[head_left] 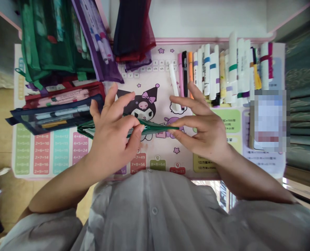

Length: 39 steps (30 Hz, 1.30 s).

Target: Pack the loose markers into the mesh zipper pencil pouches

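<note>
A green zippered pencil pouch (pixel 155 127) is stretched between my two hands above the desk mat, seen edge-on along its top. My left hand (pixel 115 129) pinches the zipper edge near its middle with thumb and forefinger, the other fingers raised. At the pouch's right end, my right hand (pixel 203 127) pinches the corner between thumb and fingertips. The pouch's left end gapes a little behind my left wrist. What lies inside it cannot be made out.
Filled mesh pouches in green (pixel 60 45), purple (pixel 97 38), red (pixel 63 96) and navy (pixel 55 115) lie at the left. Folded dark pouches (pixel 132 31) are at the back. Several markers (pixel 213 76) line the right. A blurred rectangular object (pixel 268 120) sits at the mat's right edge.
</note>
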Tool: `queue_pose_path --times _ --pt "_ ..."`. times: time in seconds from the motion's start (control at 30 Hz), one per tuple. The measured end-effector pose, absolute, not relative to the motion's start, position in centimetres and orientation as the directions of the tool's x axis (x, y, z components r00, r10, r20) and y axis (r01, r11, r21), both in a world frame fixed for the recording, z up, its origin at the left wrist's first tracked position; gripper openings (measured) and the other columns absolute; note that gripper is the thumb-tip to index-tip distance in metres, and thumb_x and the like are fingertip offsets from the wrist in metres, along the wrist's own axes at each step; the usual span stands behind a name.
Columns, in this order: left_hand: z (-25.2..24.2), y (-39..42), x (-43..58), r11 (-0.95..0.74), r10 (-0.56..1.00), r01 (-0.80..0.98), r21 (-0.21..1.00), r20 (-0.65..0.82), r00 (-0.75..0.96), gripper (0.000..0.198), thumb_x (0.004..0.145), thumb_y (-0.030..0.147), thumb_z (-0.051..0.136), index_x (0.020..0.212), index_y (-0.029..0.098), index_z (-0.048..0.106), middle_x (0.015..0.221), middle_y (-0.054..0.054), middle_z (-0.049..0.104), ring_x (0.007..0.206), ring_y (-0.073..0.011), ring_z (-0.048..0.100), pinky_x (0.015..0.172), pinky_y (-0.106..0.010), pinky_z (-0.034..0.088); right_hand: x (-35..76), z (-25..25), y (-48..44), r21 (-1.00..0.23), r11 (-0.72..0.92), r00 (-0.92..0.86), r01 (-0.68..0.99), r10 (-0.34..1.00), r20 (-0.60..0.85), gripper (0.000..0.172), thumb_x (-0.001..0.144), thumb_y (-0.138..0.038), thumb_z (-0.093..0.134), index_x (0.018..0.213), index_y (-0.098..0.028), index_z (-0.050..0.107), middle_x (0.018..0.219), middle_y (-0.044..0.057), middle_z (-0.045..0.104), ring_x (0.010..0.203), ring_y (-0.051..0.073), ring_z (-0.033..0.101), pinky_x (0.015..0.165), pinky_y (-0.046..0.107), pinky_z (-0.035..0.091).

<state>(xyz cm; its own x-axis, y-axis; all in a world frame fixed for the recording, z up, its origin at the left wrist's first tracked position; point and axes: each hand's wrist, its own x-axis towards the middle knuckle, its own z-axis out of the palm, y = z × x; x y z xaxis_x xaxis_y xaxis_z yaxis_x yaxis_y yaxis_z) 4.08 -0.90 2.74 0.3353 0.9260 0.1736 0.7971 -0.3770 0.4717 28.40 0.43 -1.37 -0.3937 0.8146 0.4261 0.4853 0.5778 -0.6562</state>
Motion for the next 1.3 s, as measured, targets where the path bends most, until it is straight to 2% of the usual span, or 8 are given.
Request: queue_pose_path --times 0.1,0.3,0.73,1.03,1.17,1.3 --pt "2.75 -0.86 4.02 -0.369 0.929 0.806 0.463 0.164 0.331 0.016 0.09 0.031 0.055 0.075 0.031 0.064 0.141 0.004 0.056 0.147 -0.0356 0.03 0.118 -0.073 0.018 28.49 -1.44 0.44 -0.679 0.55 -0.379 0.486 0.833 0.403 0.006 0.078 -0.024 0.074 0.077 -0.03 0.071 0.137 -0.007 0.061 0.147 0.036 0.033 0.122 0.065 0.029" --pt "2.82 -0.77 3.77 -0.372 0.928 0.794 0.481 0.17 0.332 0.013 0.087 0.028 0.057 0.077 0.032 0.065 0.141 0.005 0.056 0.147 -0.0353 0.03 0.119 -0.073 0.016 28.61 -1.49 0.54 -0.69 0.561 -0.387 0.457 0.824 0.414 0.006 0.079 -0.026 0.075 0.08 -0.03 0.071 0.138 -0.005 0.061 0.147 0.036 0.033 0.122 0.066 0.025" --pt "2.78 -0.78 3.57 -0.359 0.933 0.804 0.475 0.159 0.323 0.012 0.087 0.027 0.057 0.08 0.032 0.066 0.142 0.005 0.055 0.148 -0.0365 0.029 0.119 -0.073 0.016 28.49 -1.21 0.57 -0.66 0.587 -0.393 0.469 0.808 0.439 0.014 0.074 -0.014 0.073 0.074 -0.027 0.068 0.142 -0.006 0.058 0.146 0.037 0.033 0.123 0.061 0.027" --pt "2.91 -0.7 3.24 -0.374 0.928 0.793 0.481 0.188 0.323 0.012 0.088 0.028 0.057 0.085 0.035 0.066 0.141 0.007 0.056 0.148 -0.0339 0.03 0.122 -0.07 0.014 28.68 -0.99 0.58 -0.685 0.534 -0.384 0.495 0.842 0.378 0.011 0.076 -0.022 0.075 0.074 -0.029 0.067 0.14 -0.007 0.059 0.147 0.037 0.031 0.124 0.061 0.026" --pt "2.94 -0.68 3.27 -0.354 0.935 0.804 0.477 0.17 0.31 0.013 0.088 0.028 0.056 0.081 0.034 0.066 0.142 0.007 0.055 0.148 -0.0351 0.03 0.121 -0.072 0.013 28.67 -1.02 0.63 -0.681 0.564 -0.394 0.467 0.822 0.411 0.011 0.074 -0.018 0.073 0.074 -0.027 0.067 0.141 -0.007 0.058 0.147 0.037 0.032 0.124 0.064 0.024" --pt "2.94 -0.7 3.24 -0.352 0.936 0.808 0.473 0.172 0.308 0.013 0.088 0.029 0.056 0.08 0.034 0.065 0.142 0.007 0.055 0.148 -0.0342 0.03 0.122 -0.071 0.014 28.61 -1.01 0.59 -0.694 0.555 -0.388 0.458 0.828 0.406 0.017 0.075 -0.012 0.071 0.073 -0.029 0.066 0.142 -0.007 0.057 0.147 0.035 0.031 0.125 0.059 0.024"
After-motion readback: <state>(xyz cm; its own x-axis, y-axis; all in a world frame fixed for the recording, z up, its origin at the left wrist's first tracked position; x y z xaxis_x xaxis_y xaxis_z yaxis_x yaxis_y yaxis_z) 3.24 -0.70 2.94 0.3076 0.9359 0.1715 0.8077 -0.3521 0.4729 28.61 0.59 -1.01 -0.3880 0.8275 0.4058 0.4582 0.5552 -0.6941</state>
